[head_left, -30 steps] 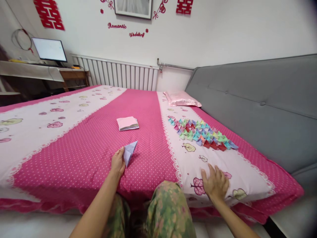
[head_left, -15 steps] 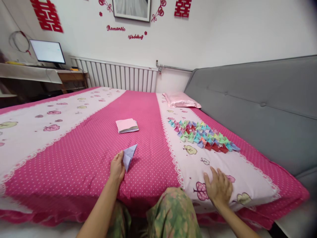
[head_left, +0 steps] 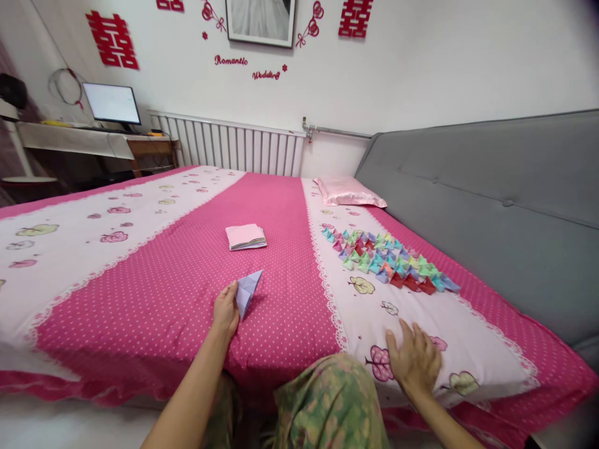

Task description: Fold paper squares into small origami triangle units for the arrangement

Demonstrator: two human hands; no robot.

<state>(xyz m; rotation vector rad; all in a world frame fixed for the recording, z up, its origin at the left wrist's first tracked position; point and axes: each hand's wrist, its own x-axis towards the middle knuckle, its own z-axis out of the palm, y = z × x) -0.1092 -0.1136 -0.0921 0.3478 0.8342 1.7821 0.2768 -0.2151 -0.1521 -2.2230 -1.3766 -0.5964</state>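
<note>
My left hand (head_left: 227, 310) pinches one edge of a lilac sheet of origami paper (head_left: 247, 293), folded into a triangle with crease lines, just above the pink dotted part of the bed. My right hand (head_left: 415, 360) lies flat on the pale printed strip of the bedspread, fingers spread, with nothing in it. Beyond the folded paper rests a stack of square paper sheets (head_left: 246, 237), pale pink on top. Several rows of small folded paper pieces (head_left: 384, 259) in red, green, blue and purple spread over the bed ahead of my right hand.
The bedspread (head_left: 187, 287) runs from my knees back to a white radiator (head_left: 234, 146). A pink pillow (head_left: 349, 191) lies by the grey padded headboard (head_left: 491, 181) on the right. At the back left, a monitor (head_left: 111, 103) stands on a desk (head_left: 75, 138).
The view has swung slightly left, so the scene sits a little further right. Both hands keep their places, the left still with the lilac paper.
</note>
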